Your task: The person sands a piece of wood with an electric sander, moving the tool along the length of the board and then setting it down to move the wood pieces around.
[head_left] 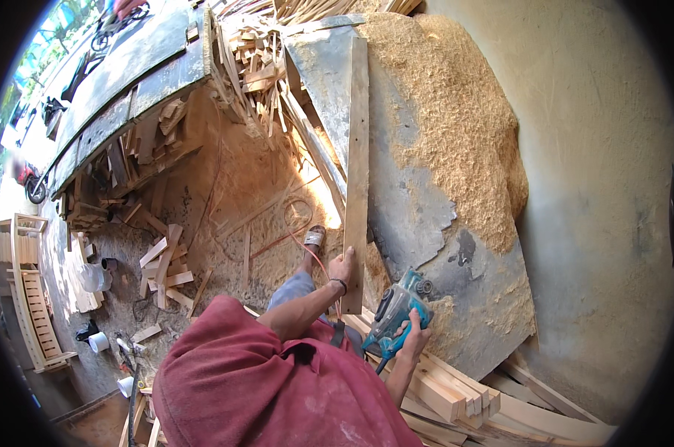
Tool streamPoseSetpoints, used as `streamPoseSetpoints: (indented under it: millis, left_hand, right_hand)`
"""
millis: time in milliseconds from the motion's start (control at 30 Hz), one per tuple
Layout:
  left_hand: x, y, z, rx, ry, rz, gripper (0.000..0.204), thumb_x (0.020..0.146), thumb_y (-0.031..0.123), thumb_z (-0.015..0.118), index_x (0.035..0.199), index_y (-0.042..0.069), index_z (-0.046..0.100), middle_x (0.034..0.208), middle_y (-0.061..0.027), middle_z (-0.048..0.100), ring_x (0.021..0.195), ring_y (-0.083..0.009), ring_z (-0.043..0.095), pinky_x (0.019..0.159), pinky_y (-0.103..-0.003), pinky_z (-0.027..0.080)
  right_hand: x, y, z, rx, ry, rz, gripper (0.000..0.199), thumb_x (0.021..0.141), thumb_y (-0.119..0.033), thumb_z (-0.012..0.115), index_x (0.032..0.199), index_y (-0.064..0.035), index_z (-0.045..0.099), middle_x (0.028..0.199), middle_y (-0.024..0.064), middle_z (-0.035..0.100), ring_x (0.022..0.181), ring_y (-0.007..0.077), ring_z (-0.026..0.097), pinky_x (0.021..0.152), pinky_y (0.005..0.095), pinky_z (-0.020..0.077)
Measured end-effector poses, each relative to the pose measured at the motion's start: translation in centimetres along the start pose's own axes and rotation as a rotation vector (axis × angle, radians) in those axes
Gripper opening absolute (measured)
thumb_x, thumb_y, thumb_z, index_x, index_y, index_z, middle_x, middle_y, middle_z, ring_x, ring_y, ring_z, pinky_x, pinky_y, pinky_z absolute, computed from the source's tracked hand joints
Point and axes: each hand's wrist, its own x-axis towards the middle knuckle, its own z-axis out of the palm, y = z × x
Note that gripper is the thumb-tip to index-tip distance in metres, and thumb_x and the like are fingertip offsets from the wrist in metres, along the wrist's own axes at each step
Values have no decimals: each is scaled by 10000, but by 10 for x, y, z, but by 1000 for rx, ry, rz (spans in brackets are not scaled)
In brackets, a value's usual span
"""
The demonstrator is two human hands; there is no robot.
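Note:
My left hand is closed on the left edge of a long wooden plank close to its near end. The plank runs away from me along the left side of a grey worktop. My right hand grips the rear handle of a teal electric hand planer. The planer is just right of the plank's near end and apart from it. Its underside is hidden, so I cannot tell whether it rests on anything.
Wood shavings are heaped on the worktop beside the wall. Squared timber is stacked at my right. An orange cord trails near my foot. Offcuts litter the floor at left, below another bench.

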Motion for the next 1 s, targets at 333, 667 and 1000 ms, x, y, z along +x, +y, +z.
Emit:
streamPoseSetpoints:
  millis: [333,667,1000]
  left_hand:
    - [51,25,46,91,87,20,623,873,586,644,769,-27,622,716,-67,596,713,-169,546,672,-366,456]
    - [132,76,20,757,137,409,751,803,540,720,1255,-20,506,1200,-301,527,1178,-441,489,1013,-490,412]
    - [174,232,44,1510,-231,976,876,907,649,482,1579,178,177,1652,-117,100,1524,-325,73,1222,-496,151]
  right_hand:
    - [6,-3,6,-37,-27,-20,299,894,-281,713,813,-14,605,596,46,548,443,139,517,400,294,407]
    - [21,7,10,-119,-160,-53,293,903,-295,704,785,-41,617,589,30,543,456,125,515,425,285,404]
    - [16,20,13,-294,-290,-157,366,877,-334,728,723,-21,619,549,-1,542,463,89,500,446,275,383]
